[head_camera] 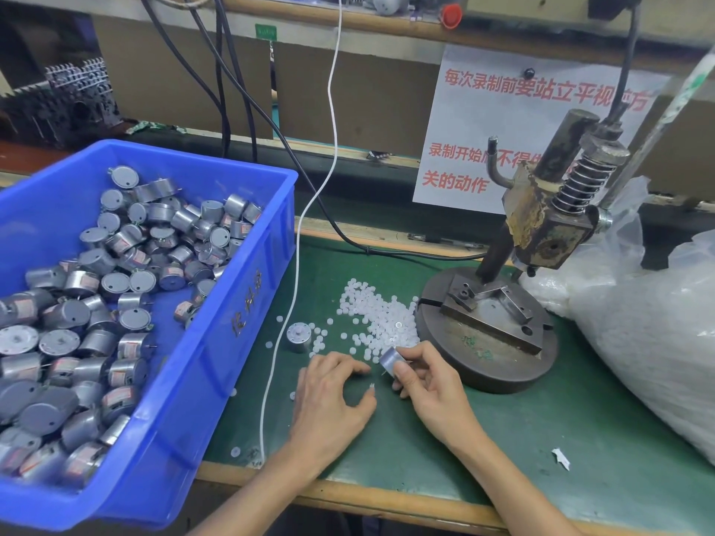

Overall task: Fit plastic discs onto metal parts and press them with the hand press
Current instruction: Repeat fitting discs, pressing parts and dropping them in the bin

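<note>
The right hand (421,381) grips a small silver metal motor can (390,360) between thumb and fingertips, holding it tilted just above the green mat (503,439). Just beside it, the left hand (332,396) rests on the mat with its fingers curled, forefinger and thumb apart. A tiny white piece (372,388) sits at the thumb tip. It may be a plastic disc, but I cannot tell whether the hand holds it or it merely lies on the mat.

Just beyond both hands a loose heap of white plastic discs (381,317) is spread over the mat, with strays scattered to the left. Among those strays a second motor can (298,335) stands upright, apart from both hands.

To the right of the heap is the hand press (549,222). Its round base (499,371) lies close to the right hand, and a metal fixture is bolted on top. A clear plastic bag (650,342) of white parts lies behind it on the right.

On the left, a blue bin (247,303) is piled with more metal motors (116,265). A white cable (297,265) runs down the mat between the bin and the discs.
</note>
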The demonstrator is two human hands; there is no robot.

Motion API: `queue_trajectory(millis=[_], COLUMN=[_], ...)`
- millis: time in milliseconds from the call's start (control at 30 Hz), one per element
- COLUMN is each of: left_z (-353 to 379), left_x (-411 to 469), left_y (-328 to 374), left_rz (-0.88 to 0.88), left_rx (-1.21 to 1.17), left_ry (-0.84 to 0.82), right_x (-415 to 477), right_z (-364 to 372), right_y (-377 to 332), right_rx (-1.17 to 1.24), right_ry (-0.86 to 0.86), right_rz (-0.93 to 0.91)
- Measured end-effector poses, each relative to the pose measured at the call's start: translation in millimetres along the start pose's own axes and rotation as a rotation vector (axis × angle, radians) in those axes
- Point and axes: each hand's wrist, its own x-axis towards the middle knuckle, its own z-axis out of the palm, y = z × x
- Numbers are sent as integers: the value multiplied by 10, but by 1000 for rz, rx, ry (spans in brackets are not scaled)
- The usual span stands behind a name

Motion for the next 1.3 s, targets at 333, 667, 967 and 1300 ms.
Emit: queue_trajectory(millis=[333, 667, 967, 1300], left_z=[23, 19, 7, 8], left_x=[24, 29, 29, 21], left_y=[-10, -18, -4, -14], left_rz=[-46, -84, -92, -102], left_rx=[49, 5, -5, 10], left_ry=[70, 117, 102, 76], right_x=[-8, 66, 83, 69], right_z=[3, 131, 144, 157], right_y=[-34, -60, -80, -97], right_rx=[-89, -157, -240, -307], right_ry=[-39, -67, -84, -104], right_rz=[19, -27, -74, -199])
